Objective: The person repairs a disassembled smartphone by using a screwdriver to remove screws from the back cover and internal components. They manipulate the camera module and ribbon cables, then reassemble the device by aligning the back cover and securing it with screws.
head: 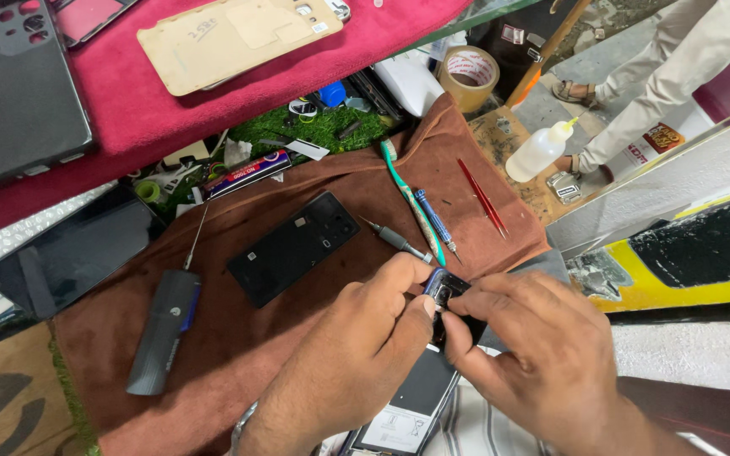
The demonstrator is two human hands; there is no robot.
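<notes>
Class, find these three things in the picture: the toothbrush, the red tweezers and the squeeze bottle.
Toothbrush [414,207]: head view, middle of its green and white handle.
Red tweezers [482,198]: head view, midway along the two arms.
Squeeze bottle [537,152]: head view, centre of its white body.

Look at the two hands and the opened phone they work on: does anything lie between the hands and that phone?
Nothing visible does. The left hand and right hand already pinch the top end of the opened phone by its camera part. The tools lie apart on the brown cloth.
</notes>
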